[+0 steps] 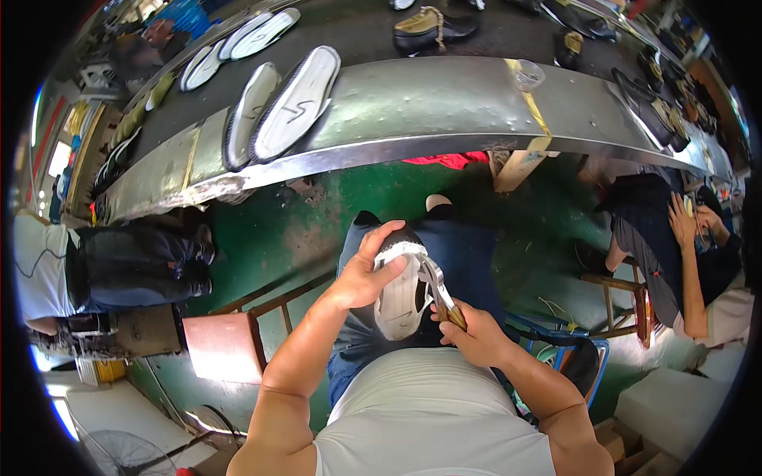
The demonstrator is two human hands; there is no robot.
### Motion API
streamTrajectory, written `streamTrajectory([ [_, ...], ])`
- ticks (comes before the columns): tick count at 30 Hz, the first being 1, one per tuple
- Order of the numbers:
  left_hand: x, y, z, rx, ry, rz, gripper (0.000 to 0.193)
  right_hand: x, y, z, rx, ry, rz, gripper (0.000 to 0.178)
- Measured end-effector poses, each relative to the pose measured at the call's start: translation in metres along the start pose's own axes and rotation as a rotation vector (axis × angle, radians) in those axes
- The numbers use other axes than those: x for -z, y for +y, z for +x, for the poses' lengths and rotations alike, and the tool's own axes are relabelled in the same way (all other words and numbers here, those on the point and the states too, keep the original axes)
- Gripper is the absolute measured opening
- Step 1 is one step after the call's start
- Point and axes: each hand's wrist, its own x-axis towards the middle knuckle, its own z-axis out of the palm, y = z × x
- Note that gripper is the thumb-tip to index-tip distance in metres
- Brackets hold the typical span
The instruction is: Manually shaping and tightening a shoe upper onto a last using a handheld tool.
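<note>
Over my lap is a shoe part [398, 313] with a whitish underside facing up and a dark toe end pointing away from me. My left hand [363, 278] is closed around its left side near the toe, with the thumb across the pale edge. In my right hand [479, 336] is a pair of lasting pliers [435, 279], gripped by its brownish handles. The metal head of the pliers meets the right edge of the shoe part near the toe. Whether the jaws pinch material there is too small to make out.
A metal-edged bench [444, 94] curves across in front of me. On it lie a pair of white-bottomed shoe parts [295, 107], a dark shoe [432, 33] and a clear cup [528, 75]. A stool [225, 347] stands left; co-workers are at both sides.
</note>
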Motion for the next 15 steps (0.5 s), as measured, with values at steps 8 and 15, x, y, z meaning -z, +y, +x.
streamTrajectory([
  [8, 0.017, 0.012, -0.040, 0.002, 0.070, -0.102, 0.056, -0.009, -0.030, 0.017, -0.116, -0.416, 0.991, 0.030],
  [15, 0.024, -0.006, -0.053, -0.062, 0.107, -0.077, 0.057, -0.010, -0.036, 0.023, -0.018, -0.307, 0.143, 0.031],
])
